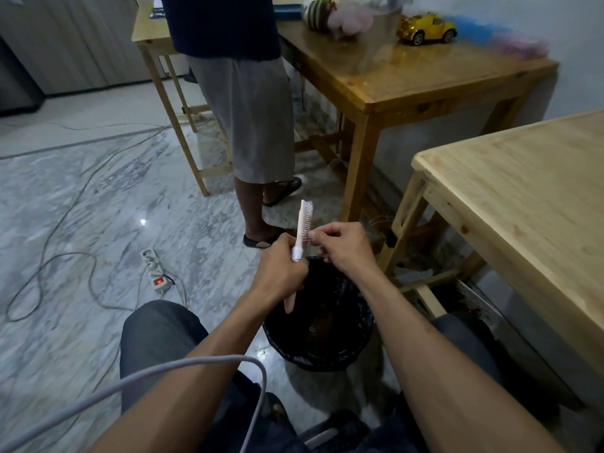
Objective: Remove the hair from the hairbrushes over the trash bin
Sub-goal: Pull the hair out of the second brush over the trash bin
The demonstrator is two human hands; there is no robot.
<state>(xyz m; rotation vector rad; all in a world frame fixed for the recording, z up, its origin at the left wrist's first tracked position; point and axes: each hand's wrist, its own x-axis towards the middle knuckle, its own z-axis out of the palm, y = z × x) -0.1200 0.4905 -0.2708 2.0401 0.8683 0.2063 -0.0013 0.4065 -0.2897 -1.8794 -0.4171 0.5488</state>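
A pale pink hairbrush (302, 223) stands nearly upright over a black mesh trash bin (322, 325) lined with a dark bag. My left hand (281, 273) is closed around its handle, whose end sticks out below the fist. My right hand (340, 245) is at the bristles on the brush's right side, thumb and fingers pinched against them. Whether any hair is between the fingers is too small to tell. Both hands hover above the bin's far rim, between my knees.
A person in grey shorts and sandals (255, 125) stands just beyond the bin. A light wooden table (523, 197) is close on the right, a darker table (408, 76) behind. A power strip (155, 271) and cables lie on the marble floor to the left. A grey cable (196, 367) crosses my lap.
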